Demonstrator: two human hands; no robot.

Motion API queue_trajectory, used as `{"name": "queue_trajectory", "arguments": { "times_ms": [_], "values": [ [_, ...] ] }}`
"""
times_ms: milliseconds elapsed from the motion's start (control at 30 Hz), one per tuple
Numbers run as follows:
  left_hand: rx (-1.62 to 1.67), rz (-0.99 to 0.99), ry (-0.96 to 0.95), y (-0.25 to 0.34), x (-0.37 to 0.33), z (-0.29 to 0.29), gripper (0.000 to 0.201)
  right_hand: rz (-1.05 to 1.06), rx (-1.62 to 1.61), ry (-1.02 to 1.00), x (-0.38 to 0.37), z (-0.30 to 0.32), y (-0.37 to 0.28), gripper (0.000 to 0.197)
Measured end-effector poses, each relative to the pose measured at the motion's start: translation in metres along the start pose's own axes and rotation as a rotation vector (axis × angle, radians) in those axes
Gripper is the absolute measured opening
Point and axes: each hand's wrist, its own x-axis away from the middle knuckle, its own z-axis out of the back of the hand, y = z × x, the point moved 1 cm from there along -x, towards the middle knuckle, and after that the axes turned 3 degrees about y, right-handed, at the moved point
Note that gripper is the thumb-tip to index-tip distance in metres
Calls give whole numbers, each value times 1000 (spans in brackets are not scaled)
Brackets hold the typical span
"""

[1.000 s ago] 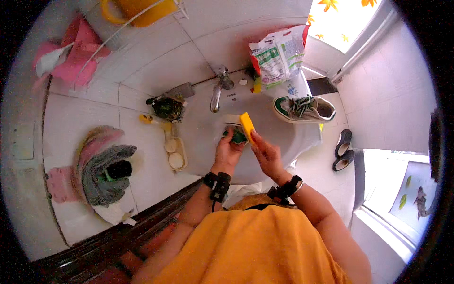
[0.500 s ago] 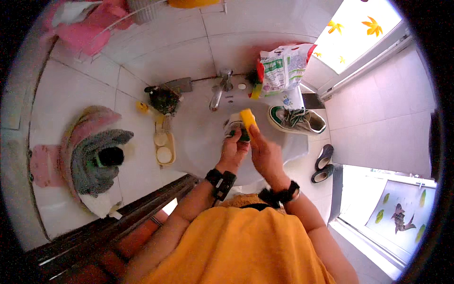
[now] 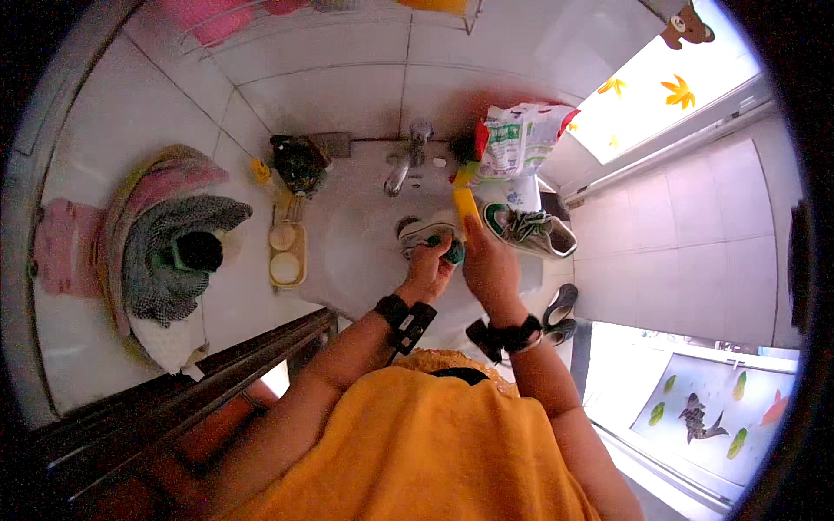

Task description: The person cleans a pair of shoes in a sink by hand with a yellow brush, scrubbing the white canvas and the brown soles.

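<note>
Over the basin of the white sink (image 3: 339, 234), my left hand (image 3: 424, 276) is closed around a white sneaker (image 3: 419, 233) with green parts. Its fingers and thumb cover much of the shoe. My right hand (image 3: 492, 271) grips a yellow brush (image 3: 466, 207), held upright just right of that sneaker; its bristles cannot be made out. A second sneaker (image 3: 532, 231), pale with green trim and dark laces, rests on the sink's right rim beside my right hand. Behind the basin stands the chrome faucet (image 3: 398, 177).
A plastic detergent bag (image 3: 521, 143) stands at the back right corner. To the left are a yellow soap dish (image 3: 288, 260), a dark-filled bag (image 3: 299, 165) and a hanging grey cloth (image 3: 174, 278). Dark slippers (image 3: 561, 304) lie on the floor at right.
My right hand has drawn the brush rightward, off the sneaker it overlapped before. The sneaker in my left hand shows more of its side. The whole view has shifted slightly.
</note>
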Motion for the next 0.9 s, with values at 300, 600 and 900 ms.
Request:
{"name": "queue_trajectory", "arguments": {
  "times_ms": [300,600,900],
  "values": [
    [-55,2,30,-11,6,0,11,-21,5,1,2,-1,17,43],
    [71,43,66,-2,-7,1,11,-63,-92,63,14,-6,5,37],
    [202,33,51,21,-12,7,12,41,-302,211,9,-36,3,41]
  ]
}}
